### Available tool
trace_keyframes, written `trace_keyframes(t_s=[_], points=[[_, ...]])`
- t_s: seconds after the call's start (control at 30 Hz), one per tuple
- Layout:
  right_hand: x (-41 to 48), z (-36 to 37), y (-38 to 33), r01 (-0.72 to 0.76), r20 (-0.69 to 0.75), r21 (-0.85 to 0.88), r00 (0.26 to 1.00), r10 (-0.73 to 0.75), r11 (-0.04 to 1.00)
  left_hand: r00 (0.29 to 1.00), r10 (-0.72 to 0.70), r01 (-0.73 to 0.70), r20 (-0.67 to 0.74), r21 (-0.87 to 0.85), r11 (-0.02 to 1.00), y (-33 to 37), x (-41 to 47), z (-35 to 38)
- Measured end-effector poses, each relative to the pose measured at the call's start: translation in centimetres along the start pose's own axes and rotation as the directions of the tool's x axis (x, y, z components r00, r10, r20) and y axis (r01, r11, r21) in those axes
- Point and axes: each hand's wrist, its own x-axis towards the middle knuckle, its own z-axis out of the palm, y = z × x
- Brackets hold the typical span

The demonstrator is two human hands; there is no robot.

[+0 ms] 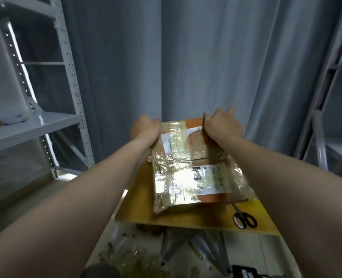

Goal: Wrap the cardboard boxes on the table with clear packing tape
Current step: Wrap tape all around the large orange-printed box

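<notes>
Fingers (155, 123) of left hand (146, 127) and right hand (221, 125) reach across the table (186, 220) and curl over the far edge of the flat-lying box (196, 169), scissors (244, 217) near its front corner; taped skin looks slippery, body probably stiff and light, so grip corners.

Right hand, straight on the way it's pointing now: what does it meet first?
The right hand grips the far right corner of the cardboard box, pointing away past its far edge. Next in line is probably the grey curtain; depth is unclear.
</notes>
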Motion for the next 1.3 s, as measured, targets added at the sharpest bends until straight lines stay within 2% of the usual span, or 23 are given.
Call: trace_keyframes(t_s=[0.07,0.13,0.2,0.3,0.4,0.47,0.5,0.53,0.6,0.63,0.7,0.77,0.83,1.0,1.07,1.17,1.3], points=[[-0.4,-2.5,-0.3,-0.037,-0.012,0.113,0.999,0.039,0.993,0.992,0.045,-0.049,-0.115,-0.026,0.998,1.8,-1.1,-1.8],[-1.2,-4.0,0.0,-0.056,-0.012,0.199,0.998,0.060,0.978,0.981,0.086,-0.100,-0.174,-0.075,0.992,2.4,-2.3,-2.8],[-2.4,-4.4,0.6,-0.073,-0.028,0.247,0.996,0.082,0.966,0.975,0.113,-0.136,-0.191,-0.112,0.984,2.4,-3.5,-3.2],[-4.2,-3.5,1.6,-0.077,-0.011,0.278,0.996,0.083,0.958,0.988,0.083,-0.102,-0.134,-0.140,0.985,1.0,-5.5,-2.8],[-5.4,-3.1,2.6,-0.100,0.061,0.207,0.994,0.089,0.973,0.997,0.041,-0.053,-0.071,-0.179,0.982,-0.1,-6.6,-2.0],[-5.9,-3.6,2.8,-0.150,0.110,0.061,0.984,0.143,0.987,0.999,0.046,-0.049,-0.027,-0.149,0.988,0.2,-7.0,-1.6],[-6.0,-3.8,2.6,-0.125,0.097,-0.039,0.987,0.128,0.991,0.998,0.057,-0.055,0.011,-0.120,0.991,0.6,-7.2,-1.5],[-6.1,-4.0,2.0,-0.055,0.064,-0.107,0.996,0.062,0.993,0.996,0.070,-0.065,0.053,-0.091,0.994,0.9,-7.3,-1.3],[-6.1,-3.6,0.4,0.153,0.025,-0.120,0.988,-0.151,0.981,0.989,0.094,-0.087,0.115,-0.061,0.994,1.1,-7.3,-0.8],[-6.3,-3.4,-0.6,0.239,0.048,-0.093,0.971,-0.235,0.967,0.987,0.102,-0.095,0.125,-0.061,0.994,1.0,-7.1,-0.5],[-6.8,-2.4,-2.8,0.321,0.169,-0.058,0.936,-0.307,0.945,0.990,0.100,-0.094,0.096,-0.060,0.994,0.9,-6.5,0.0],[-7.1,-0.9,-4.1,0.327,0.309,-0.080,0.906,-0.289,0.942,0.993,0.090,-0.086,0.077,-0.047,0.995,0.8,-5.8,0.7],[-7.0,0.3,-4.2,0.307,0.387,-0.130,0.891,-0.237,0.943,0.993,0.078,-0.074,0.086,-0.054,0.996,0.9,-5.0,1.3],[-5.9,1.2,-4.8,0.311,0.386,-0.217,0.898,-0.212,0.925,0.960,0.057,-0.059,0.273,-0.001,0.998,1.4,-1.5,1.8],[-5.0,1.6,-5.1,0.320,0.379,-0.252,0.901,-0.211,0.913,0.941,0.081,-0.103,0.330,0.048,0.994,1.3,0.0,2.7],[-3.2,2.7,-5.3,0.316,0.364,-0.280,0.909,-0.205,0.907,0.940,0.089,-0.153,0.330,0.176,0.972,0.5,2.0,4.3],[-0.7,4.0,-5.9,0.322,0.392,-0.228,0.894,-0.216,0.919,0.966,0.105,-0.196,0.236,0.407,0.892,1.1,2.9,4.6]])
